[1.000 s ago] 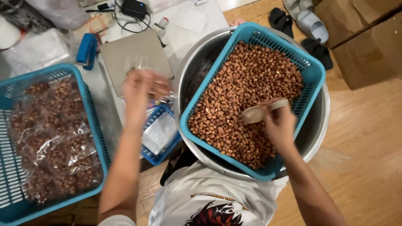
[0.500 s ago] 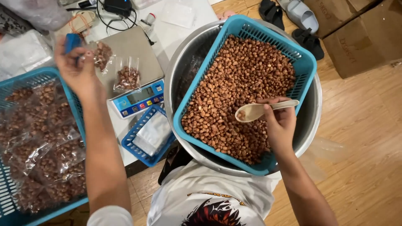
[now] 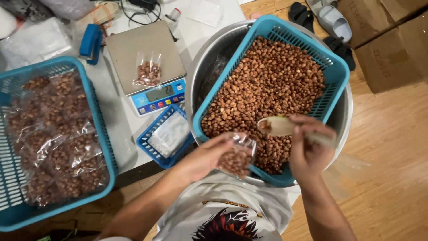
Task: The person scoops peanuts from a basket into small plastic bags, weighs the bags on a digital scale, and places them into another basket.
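our left hand [image 3: 203, 158] has come back from the scale [image 3: 147, 67], fingers now pinching a part-filled clear bag [image 3: 236, 156] at the basket [image 3: 272, 89] rim, while our right hand [image 3: 307, 149] grips the scoop [image 3: 278, 126], ready for topping up.

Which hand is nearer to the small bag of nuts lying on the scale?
Left. The left hand holds another small bag just below and right of the bag on the scale. The right hand, gripping the scoop, is farther right, over the basket of nuts.

Single head-worn camera looks steeply down, close over table [image 3: 120, 134] and floor [image 3: 392, 178]
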